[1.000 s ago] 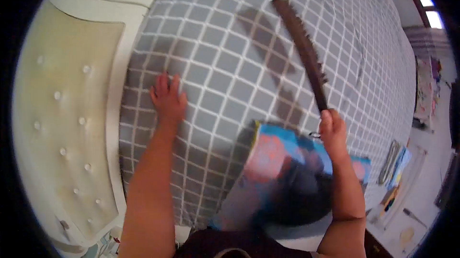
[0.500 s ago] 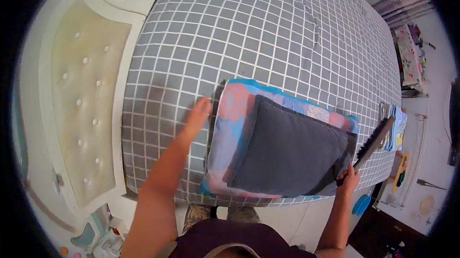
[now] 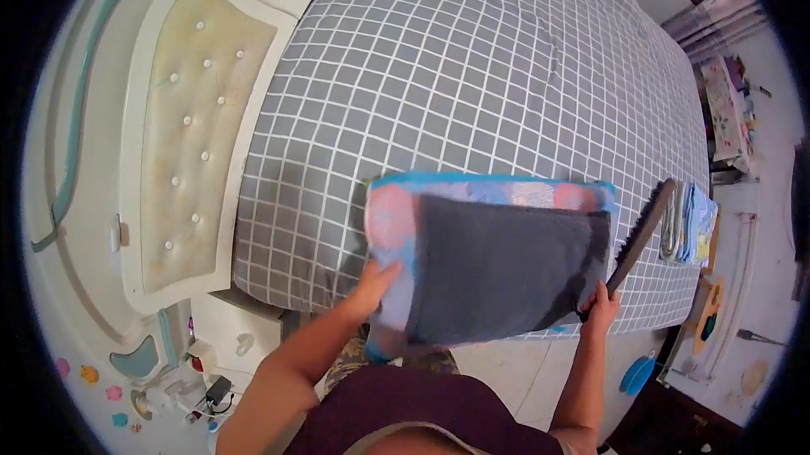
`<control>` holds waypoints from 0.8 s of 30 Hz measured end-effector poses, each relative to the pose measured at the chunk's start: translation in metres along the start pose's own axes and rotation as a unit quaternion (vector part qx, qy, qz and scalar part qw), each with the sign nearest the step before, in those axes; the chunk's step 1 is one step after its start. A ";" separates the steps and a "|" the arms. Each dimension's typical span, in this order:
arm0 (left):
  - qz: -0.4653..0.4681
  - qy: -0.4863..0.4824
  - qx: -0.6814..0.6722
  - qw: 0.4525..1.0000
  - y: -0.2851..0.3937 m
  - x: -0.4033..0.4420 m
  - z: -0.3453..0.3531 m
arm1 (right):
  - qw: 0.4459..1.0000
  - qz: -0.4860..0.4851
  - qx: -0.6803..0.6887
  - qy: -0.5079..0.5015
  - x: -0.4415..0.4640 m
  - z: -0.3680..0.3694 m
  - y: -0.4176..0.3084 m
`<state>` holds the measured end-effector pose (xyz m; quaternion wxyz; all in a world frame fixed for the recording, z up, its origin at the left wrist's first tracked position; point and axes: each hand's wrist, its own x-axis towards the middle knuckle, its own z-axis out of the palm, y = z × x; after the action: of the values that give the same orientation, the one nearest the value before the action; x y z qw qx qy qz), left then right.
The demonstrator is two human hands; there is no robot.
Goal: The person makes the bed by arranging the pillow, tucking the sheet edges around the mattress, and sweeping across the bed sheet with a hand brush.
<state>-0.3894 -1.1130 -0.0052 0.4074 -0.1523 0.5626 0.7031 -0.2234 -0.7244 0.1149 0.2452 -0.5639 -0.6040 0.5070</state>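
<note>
A dark grey rectangular cloth pad lies on top of a pink-and-blue floral pillow at the near edge of the bed. My left hand grips the pillow's left edge, its thumb on top and the other fingers hidden below. A long dark-bristled bed brush slants up and away to the right, its handle in my closed right hand. That hand is beside the right near corner of the grey pad; whether it also touches the cloth, I cannot tell.
Grey-and-white checked bedding covers the bed. A cream tufted headboard stands at the left. Folded cloths are stacked by the bed's right edge. A blue basin sits on the floor at the lower right.
My left hand has come down from above the sheet and taken hold of the pillow's left edge. The pillow and pad have turned and shifted left. The brush stays in my right hand.
</note>
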 end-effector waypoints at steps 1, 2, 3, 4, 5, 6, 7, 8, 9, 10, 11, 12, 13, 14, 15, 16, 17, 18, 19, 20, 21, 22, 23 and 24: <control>-0.021 -0.018 0.071 0.997 -0.038 -0.014 -0.024 | 1.000 0.003 -0.005 0.006 0.002 -0.010 0.006; -0.040 -0.037 0.141 0.989 -0.075 -0.029 -0.040 | 1.000 0.004 -0.010 0.012 0.003 -0.015 0.008; 0.014 0.001 0.222 0.975 -0.087 -0.058 -0.036 | 1.000 -0.004 -0.025 -0.002 0.002 -0.017 0.007; 0.067 0.041 0.302 0.950 -0.093 -0.084 -0.032 | 0.999 -0.011 -0.040 -0.017 0.001 -0.017 0.004; 0.072 0.023 0.304 0.950 -0.107 -0.096 -0.035 | 0.998 -0.019 -0.053 -0.034 0.001 -0.015 0.004; 0.076 0.005 0.305 0.949 -0.119 -0.105 -0.041 | 0.988 -0.086 -0.121 -0.041 0.018 -0.011 0.017; 0.056 0.016 0.297 0.953 -0.125 -0.103 -0.044 | 0.969 -0.152 -0.188 -0.047 0.049 -0.004 0.038; 0.036 0.028 0.289 0.956 -0.130 -0.102 -0.048 | 0.962 -0.159 -0.204 -0.088 0.047 0.024 0.024; -0.009 0.068 0.270 0.961 -0.133 -0.093 -0.046 | 0.953 -0.166 -0.218 -0.130 0.044 0.052 0.010; -0.050 0.100 0.247 0.962 -0.138 -0.078 -0.043 | 0.910 -0.275 -0.257 -0.176 0.030 0.095 0.001; -0.091 0.087 0.244 0.962 -0.146 -0.068 -0.046 | 0.854 -0.383 -0.281 -0.210 0.016 0.138 -0.008; -0.134 0.071 0.242 0.958 -0.161 -0.062 -0.058 | 0.896 -0.205 -0.270 -0.287 -0.012 0.180 -0.017; -0.175 0.056 0.241 0.953 -0.173 -0.054 -0.065 | 0.650 -0.378 -0.511 -0.416 -0.034 0.222 -0.028; -0.185 0.060 0.255 0.947 -0.178 -0.049 -0.068 | 0.754 -0.333 -0.323 -0.465 -0.048 0.255 0.001; -0.198 0.068 0.270 0.940 -0.183 -0.051 -0.073 | 0.688 -0.331 -0.345 -0.546 -0.066 0.283 0.005; -0.213 0.078 0.284 0.932 -0.186 -0.051 -0.075 | 0.614 -0.343 -0.436 -0.562 -0.084 0.306 0.005; -0.158 0.093 0.263 0.947 -0.182 -0.052 -0.072 | 0.566 -0.370 -0.459 -0.575 -0.086 0.315 0.009; -0.105 0.110 0.240 0.959 -0.179 -0.057 -0.066 | 0.514 -0.396 -0.481 -0.590 -0.087 0.323 0.015; -0.054 0.128 0.215 0.967 -0.177 -0.062 -0.064 | 0.458 -0.419 -0.500 -0.604 -0.088 0.329 0.021; -0.040 0.127 0.231 0.964 -0.181 -0.062 -0.068 | 0.497 -0.388 -0.508 -0.587 -0.072 0.324 0.022; -0.025 0.125 0.245 0.961 -0.186 -0.060 -0.073 | 0.532 -0.357 -0.516 -0.568 -0.043 0.310 0.021; -0.009 0.123 0.257 0.959 -0.190 -0.058 -0.072 | 0.593 -0.342 -0.520 -0.510 -0.001 0.293 0.032; -0.056 0.119 0.230 0.964 -0.174 -0.061 -0.066 | 0.616 -0.319 -0.559 -0.454 0.038 0.268 0.018; -0.099 0.115 0.203 0.967 -0.140 -0.063 -0.057 | 0.711 -0.277 -0.532 -0.368 0.061 0.231 -0.013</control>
<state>-0.2603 -1.1858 -0.0744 0.4301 -0.2011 0.7186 0.5081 -0.4446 -0.7435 0.0246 -0.2077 -0.1775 -0.9452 0.1789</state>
